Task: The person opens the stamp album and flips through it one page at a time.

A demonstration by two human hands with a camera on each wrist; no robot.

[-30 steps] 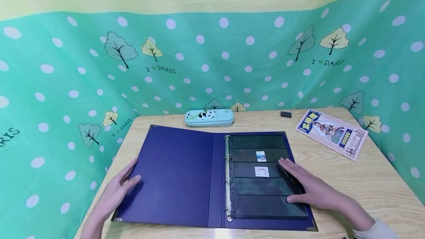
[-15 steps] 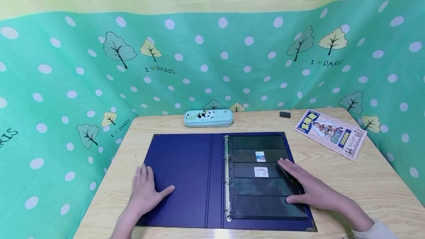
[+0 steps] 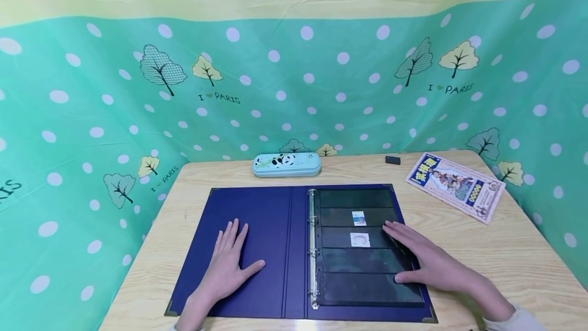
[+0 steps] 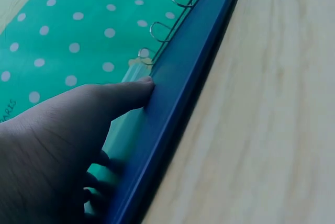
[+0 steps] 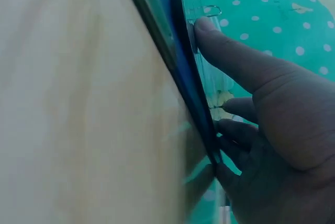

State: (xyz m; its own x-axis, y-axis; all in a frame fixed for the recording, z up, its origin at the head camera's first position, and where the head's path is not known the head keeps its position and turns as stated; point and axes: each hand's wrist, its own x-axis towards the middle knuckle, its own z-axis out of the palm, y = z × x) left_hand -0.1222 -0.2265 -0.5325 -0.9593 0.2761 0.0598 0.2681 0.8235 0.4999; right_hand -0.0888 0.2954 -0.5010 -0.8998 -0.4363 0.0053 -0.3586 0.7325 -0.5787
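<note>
A navy ring binder (image 3: 248,203) lies spread flat on the wooden table. On its right side, a black stock page (image 3: 358,287) with clear strips sits on the metal rings (image 3: 313,252). A blue-and-white stamp (image 3: 359,218) shows in the second strip and a pale stamp (image 3: 360,240) in the third. My left hand (image 3: 225,264) rests on the bare left cover, fingers spread; in the left wrist view its thumb (image 4: 128,96) touches the cover. Over the page's right edge lies my right hand (image 3: 427,259), fingers extended, with its thumb (image 5: 230,51) touching the page in the right wrist view.
A light blue panda pencil case (image 3: 287,164) stands behind the binder. Further right are a small black block (image 3: 392,160) and a pink illustrated booklet (image 3: 456,187). A green dotted curtain (image 3: 257,80) encloses the back and sides of the table (image 3: 156,249).
The left cover has come down flat. My left hand has moved from its outer edge to the right, onto the cover. My right hand stays in place.
</note>
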